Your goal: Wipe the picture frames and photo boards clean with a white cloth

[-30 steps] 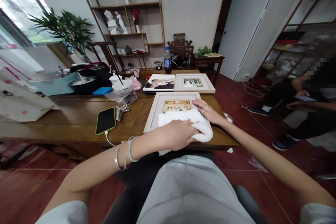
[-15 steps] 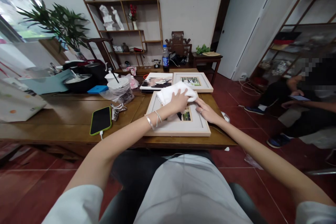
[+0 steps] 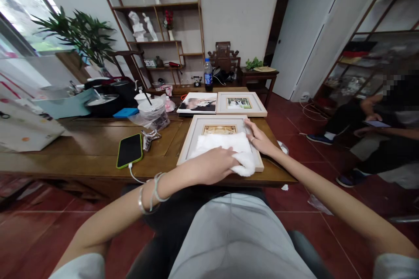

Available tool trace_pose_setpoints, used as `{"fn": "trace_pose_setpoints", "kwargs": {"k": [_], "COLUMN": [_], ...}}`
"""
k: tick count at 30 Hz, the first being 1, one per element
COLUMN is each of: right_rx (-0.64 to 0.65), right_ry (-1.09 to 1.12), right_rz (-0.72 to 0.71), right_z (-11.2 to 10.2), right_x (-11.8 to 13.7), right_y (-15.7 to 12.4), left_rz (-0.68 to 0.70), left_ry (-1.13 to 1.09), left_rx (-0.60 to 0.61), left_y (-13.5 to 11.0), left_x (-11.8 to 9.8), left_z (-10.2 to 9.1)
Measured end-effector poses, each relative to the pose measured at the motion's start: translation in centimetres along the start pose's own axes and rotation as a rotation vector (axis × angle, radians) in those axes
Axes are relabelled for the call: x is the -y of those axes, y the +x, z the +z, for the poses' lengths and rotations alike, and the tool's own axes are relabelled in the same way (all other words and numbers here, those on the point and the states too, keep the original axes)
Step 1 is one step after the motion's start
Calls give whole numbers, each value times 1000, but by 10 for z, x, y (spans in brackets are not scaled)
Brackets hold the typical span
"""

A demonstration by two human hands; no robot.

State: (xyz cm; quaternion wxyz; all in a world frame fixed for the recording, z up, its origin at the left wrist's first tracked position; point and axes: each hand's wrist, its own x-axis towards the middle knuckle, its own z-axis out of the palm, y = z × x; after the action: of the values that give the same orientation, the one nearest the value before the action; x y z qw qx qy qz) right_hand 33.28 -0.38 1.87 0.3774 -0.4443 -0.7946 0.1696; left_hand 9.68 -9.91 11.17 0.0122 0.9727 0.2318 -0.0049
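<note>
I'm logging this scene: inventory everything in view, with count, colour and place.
Fluffy white cloth: 1, white, on near frame
Near rectangular wooden picture frame: 1, pale, table's front edge
Far rectangular wooden picture frame: 1, pale, behind near frame
Flat photo panel: 1, white-bordered, left of far frame
Green-cased phone: 1, black screen, left on table
Blue-capped plastic bottle: 1, dark contents, behind panel
Long wooden table: 1, brown, beneath these frames
Long-leafed plant: 1, green, by window
Wooden display shelf: 1, brown, back wall
Shelf ornaments: several, mixed
Seated person: 1, dark clothes, right
Left hand: 1, bare, on cloth
Right hand: 1, bare, near frame's right side
</note>
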Motion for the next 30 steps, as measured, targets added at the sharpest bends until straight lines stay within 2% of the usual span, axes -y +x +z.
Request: {"fn": "trace_pose_setpoints", "kwargs": {"k": [2,4,8,10,11,13,15,19,23,26,30], "right_rx": [9,9,-9,-20,-24,-30,-33,-52,-70,-99,-59], "right_ry": [-14,-20,5,24,33,52,74,168,405,568,765], "right_rz": [10,25,103,138,145,142,136,186,408,608,743], "right_z": [0,-1,0,1,1,2,2,2,-1,-4,-4], "right_x": [2,3,-1,-5,-7,-9,-10,-6,15,40,65], "right_y": [0,0,1,1,1,1,1,2,-2,-16,-38], "left_rz": [-37,-110,-333,-384,-386,-376,-386,-449,-462,-432,-414], "left_ry": [-37,-26,207,344,393,447,451,317,166,106,57], "left_rx": [-22,-98,-383,-530,-567,-547,-459,-314,-330,-350,-378], "left_y": [-19,-35,-57,-64,-66,-70,-73,-82,-90,-92,-90], "left_x": [5,14,35,46,52,63,75,93,101,104,105], "left_z": [-10,-16,-20,-19,-17,-10,2,37,63,72,81]}}
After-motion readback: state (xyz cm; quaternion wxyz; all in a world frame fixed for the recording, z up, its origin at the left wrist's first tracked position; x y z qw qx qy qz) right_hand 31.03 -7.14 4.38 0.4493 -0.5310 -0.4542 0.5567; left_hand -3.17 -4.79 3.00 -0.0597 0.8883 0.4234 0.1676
